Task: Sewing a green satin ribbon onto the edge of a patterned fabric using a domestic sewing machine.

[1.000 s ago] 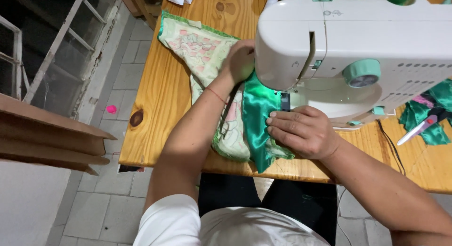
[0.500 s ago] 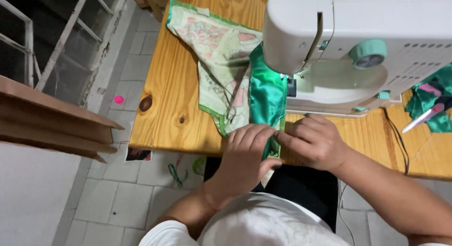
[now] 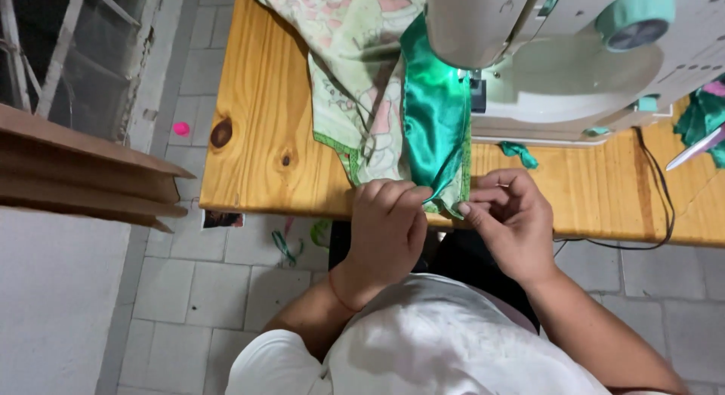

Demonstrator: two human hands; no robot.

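Green fabric [image 3: 434,115] was seen glossy satin; printed cloth [image 3: 355,70] matt; desk [image 3: 257,146] varnished knotty wood; sewing machine [image 3: 574,63] smooth plastic.

Seen from above: left hand [image 3: 389,221] and right hand [image 3: 507,217] pinching the near end of a green satin strip [image 3: 434,119] at the edge of a wooden table [image 3: 257,138]. At 12 o'clock from the hands, strip running under a white sewing machine [image 3: 574,55]. At 11 o'clock, pale printed fabric [image 3: 355,70] lying beside and under the strip. At 3 o'clock, black cable [image 3: 664,206] across the tabletop
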